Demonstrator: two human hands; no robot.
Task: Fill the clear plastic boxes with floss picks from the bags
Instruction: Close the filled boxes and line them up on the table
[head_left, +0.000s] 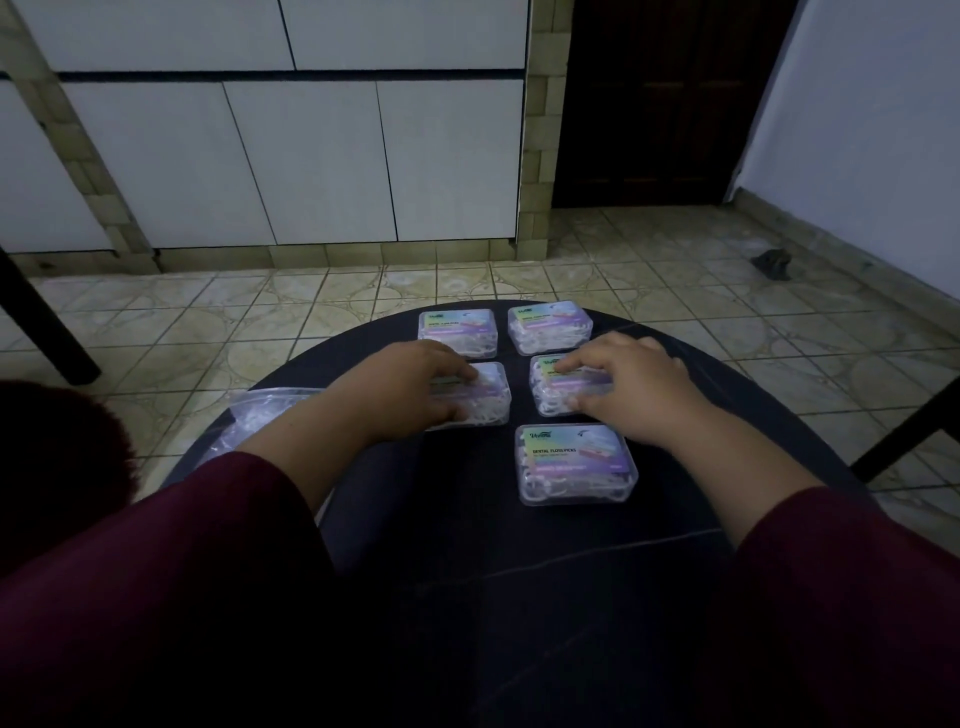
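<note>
Several clear plastic boxes with colourful labels lie closed on a round dark table (519, 561), each holding white floss picks. My left hand (410, 389) grips the middle-left box (491, 400), thumb at its near side and fingers on its lid. My right hand (628, 384) grips the middle-right box (558, 387) the same way. Two more boxes sit at the far edge, one at the left (457, 331) and one at the right (549, 327). A fifth box (574, 464) lies nearest me. A clear bag of floss picks (260, 415) lies at the table's left edge.
Tiled floor surrounds the table, with white cabinet fronts (291, 156) beyond and a dark door (660, 98) at the back right. Dark chair legs stand at the left (41, 322) and right (909, 426). A small dark object (774, 262) lies on the floor.
</note>
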